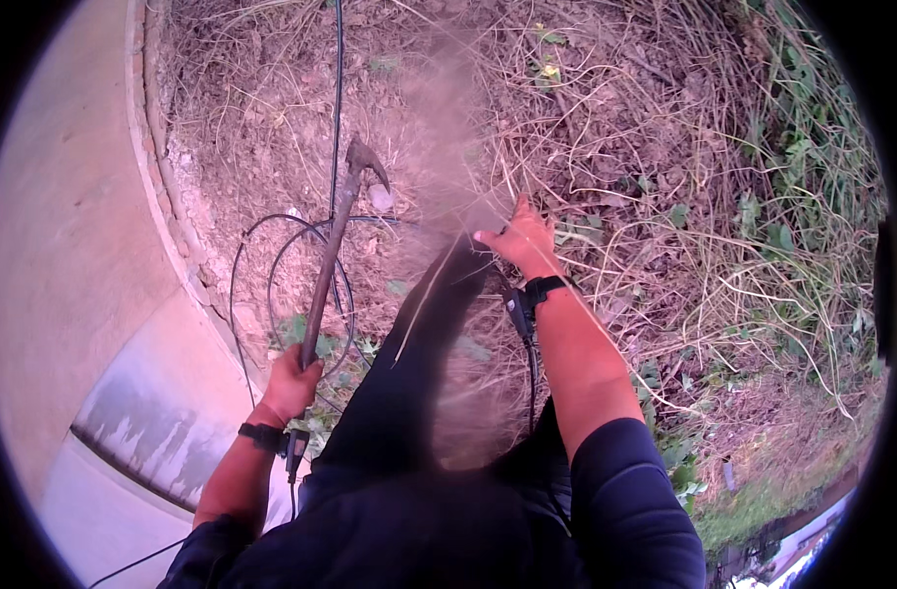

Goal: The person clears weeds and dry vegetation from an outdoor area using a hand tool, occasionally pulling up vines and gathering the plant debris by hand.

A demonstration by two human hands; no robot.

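Note:
My left hand (291, 385) is closed round the lower end of a long wooden handle. It belongs to a hoe (333, 250), whose dark, curved metal head points away from me, just above the ground. Out ahead, my right hand (525, 239) reaches over dry vines (606, 260), its thumb spread from its fingers. Thin pale stalks cross close to that hand; some of its fingers are hidden, and I see nothing firmly held in it.
A concrete wall and ledge (85, 226) run along the left. A black cable (338, 108) lies looped on the ground near the hoe. Thick dry vines and green weeds (802, 196) cover the right side. A pale stone (381, 198) lies by the hoe's head.

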